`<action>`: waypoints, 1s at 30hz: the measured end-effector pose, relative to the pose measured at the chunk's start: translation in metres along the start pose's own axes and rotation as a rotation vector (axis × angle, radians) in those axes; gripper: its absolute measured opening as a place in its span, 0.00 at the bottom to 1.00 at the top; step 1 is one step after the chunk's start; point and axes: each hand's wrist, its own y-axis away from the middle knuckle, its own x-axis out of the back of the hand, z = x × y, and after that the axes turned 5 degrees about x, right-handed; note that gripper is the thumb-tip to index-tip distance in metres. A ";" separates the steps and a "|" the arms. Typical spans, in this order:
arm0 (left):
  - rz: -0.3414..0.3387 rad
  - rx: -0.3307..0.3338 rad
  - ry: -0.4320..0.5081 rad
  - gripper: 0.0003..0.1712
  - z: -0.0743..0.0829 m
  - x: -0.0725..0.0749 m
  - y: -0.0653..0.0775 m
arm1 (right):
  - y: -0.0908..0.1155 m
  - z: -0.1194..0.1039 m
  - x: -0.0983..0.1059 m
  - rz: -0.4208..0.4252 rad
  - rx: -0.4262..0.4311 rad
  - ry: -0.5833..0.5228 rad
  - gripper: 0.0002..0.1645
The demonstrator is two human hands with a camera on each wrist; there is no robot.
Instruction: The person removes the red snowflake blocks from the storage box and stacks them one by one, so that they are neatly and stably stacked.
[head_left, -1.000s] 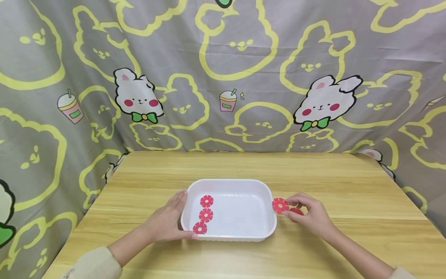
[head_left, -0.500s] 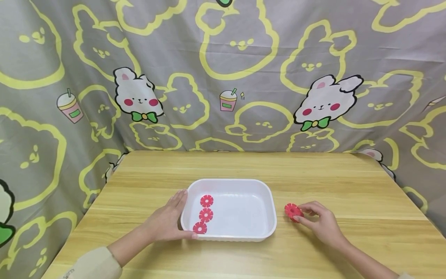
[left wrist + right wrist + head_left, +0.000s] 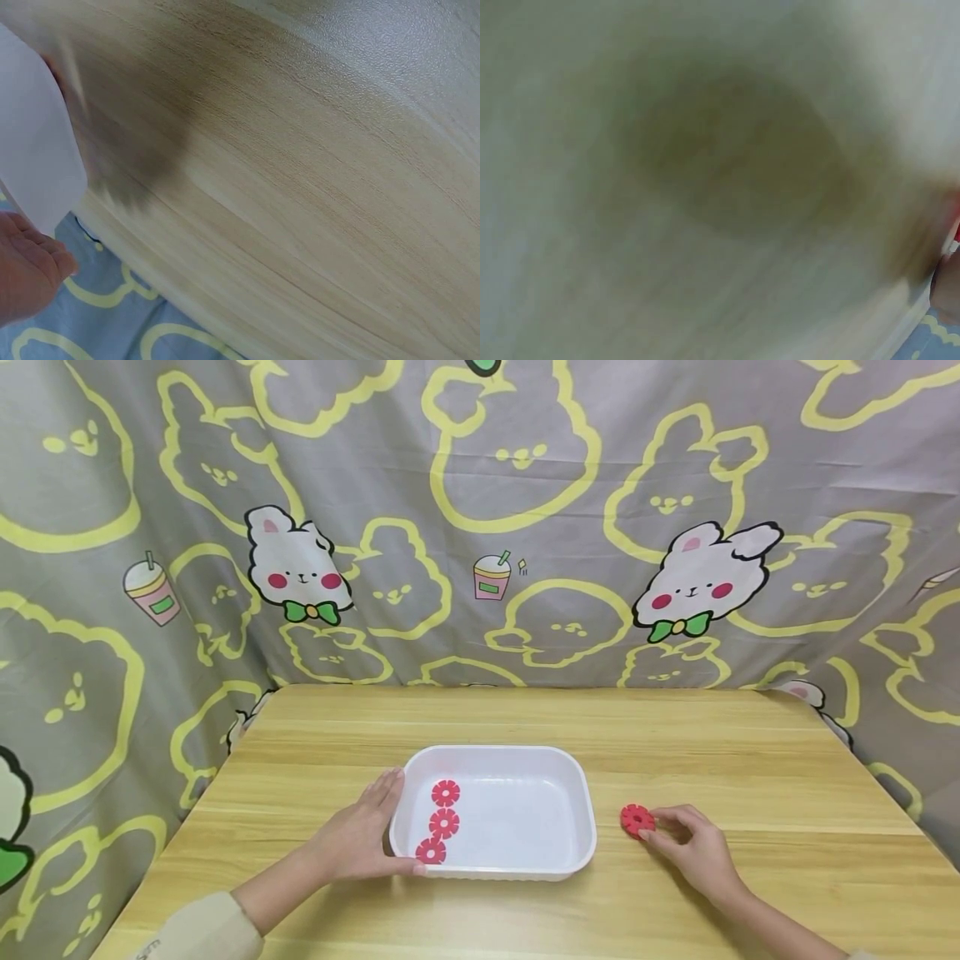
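My left hand [image 3: 360, 835] holds the near left corner of a white plastic tray [image 3: 517, 870], fingers against the left wall and thumb along the front rim. The tray's side [image 3: 37, 127] also shows in the left wrist view. On the tray's floor, at the left, lie three red notched plastic discs [image 3: 444, 823] in a column. Right of the tray, my right hand [image 3: 697, 847] pinches red notched discs [image 3: 636, 820], which overlap as one, between thumb and fingers. The right wrist view is blurred, with only a bit of red [image 3: 957, 217] at its edge.
The tray stands on a light wooden table [image 3: 525, 718]. A grey curtain [image 3: 555, 468] with yellow outlines and white rabbits hangs behind the table and along both sides.
My right hand has drawn back from the tray's right rim, slightly right and nearer. The two discs, seen side by side before, now overlap. My left hand and the tray stay put.
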 end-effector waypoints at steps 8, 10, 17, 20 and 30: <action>-0.008 0.006 0.003 0.69 0.002 0.002 0.000 | 0.001 0.002 -0.002 0.009 0.002 -0.016 0.15; -0.009 0.007 0.005 0.69 0.002 0.002 0.000 | 0.001 0.004 -0.002 0.012 0.007 -0.014 0.15; -0.012 0.006 0.010 0.69 0.001 0.002 0.000 | 0.002 0.006 -0.003 0.017 0.024 -0.026 0.15; -0.010 0.007 0.014 0.69 0.001 0.001 0.000 | 0.002 0.006 -0.003 0.020 0.026 -0.036 0.15; 0.001 0.000 0.002 0.69 0.001 0.001 0.000 | 0.003 0.007 -0.003 0.020 0.014 -0.031 0.16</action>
